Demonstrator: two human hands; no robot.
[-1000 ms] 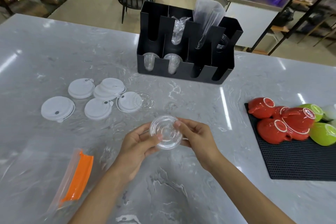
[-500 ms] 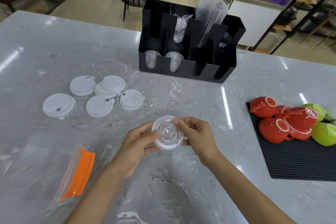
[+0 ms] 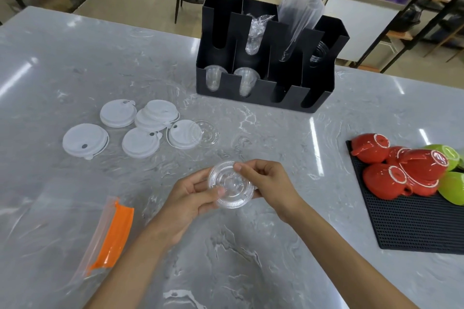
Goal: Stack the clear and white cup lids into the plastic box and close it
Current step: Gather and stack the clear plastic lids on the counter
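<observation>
Fingers (image 3: 241,167) of the right hand (image 3: 270,184) curl over the far rim of a clear cup lid (image 3: 231,184), pinching it, while the left hand (image 3: 187,198) pinches the near side, thumb laid across the top. Both hands hold the clear cup lid just above the grey marbled bench (image 3: 75,63), near its front middle. It is a round, see-through disc with raised concentric rings, a small central boss and a finely ribbed edge; whether it is 1 lid or several nested I cannot tell.

Left of the hands lie 6 white cup lids (image 3: 140,143), flat and round, each with a small sip hole and tab; 2 of them overlap. Touching the rightmost white one sits another clear lid (image 3: 206,133), flat on the bench. A clear plastic bag with an orange strip (image 3: 113,233) lies at the near left.

Behind stands a black cup organiser (image 3: 266,88) holding clear cups and plastic sleeves. At the right, red cups (image 3: 401,173) and green cups (image 3: 453,188) rest upside down on a black mat (image 3: 414,228).
</observation>
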